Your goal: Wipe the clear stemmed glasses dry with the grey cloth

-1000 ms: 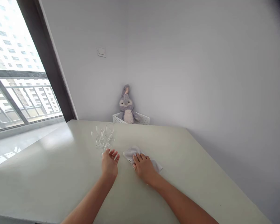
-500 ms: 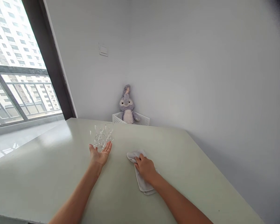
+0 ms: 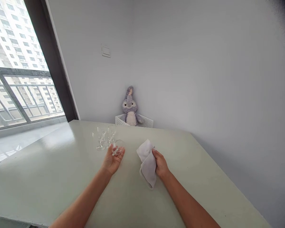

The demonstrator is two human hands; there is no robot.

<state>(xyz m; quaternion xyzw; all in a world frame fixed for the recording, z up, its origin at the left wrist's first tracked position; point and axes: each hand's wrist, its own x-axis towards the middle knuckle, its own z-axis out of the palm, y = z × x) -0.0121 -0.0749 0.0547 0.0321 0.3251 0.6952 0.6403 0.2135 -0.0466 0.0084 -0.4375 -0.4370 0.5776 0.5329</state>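
Across a broad, pale green tabletop [image 3: 190,177] with a smooth sheen, the person's two bare hands work side by side. The left hand [image 3: 113,160] is turned palm up, its fingers half curled around a small, clear, stemmed glass [image 3: 119,145]. The glass rests in the fingers with its round rim toward the far side; its lower part is blurred, so exactly how the fingertips meet the stem is hard to tell.

The right hand [image 3: 161,162] has its thumb and fingers closed on a soft, pale grey cloth [image 3: 148,167]. The cloth is bunched at the grip, with one part folded up toward the far side and a longer part hanging toward the near side. It lies between the two hands, apart from the glass.

Just beyond the left hand, a cluster of clear stemmed glasses [image 3: 104,136] stands upright on the tabletop, close together.

Past the far edge of the tabletop, a grey plush toy [image 3: 130,109] with long ears and a pale belly sits in a white perforated basket [image 3: 146,122], near the corner of the grey walls [image 3: 192,69]. A white switch plate [image 3: 106,51] is on the left wall, and a dark-framed window [image 3: 21,79] shows a railing and tall buildings.
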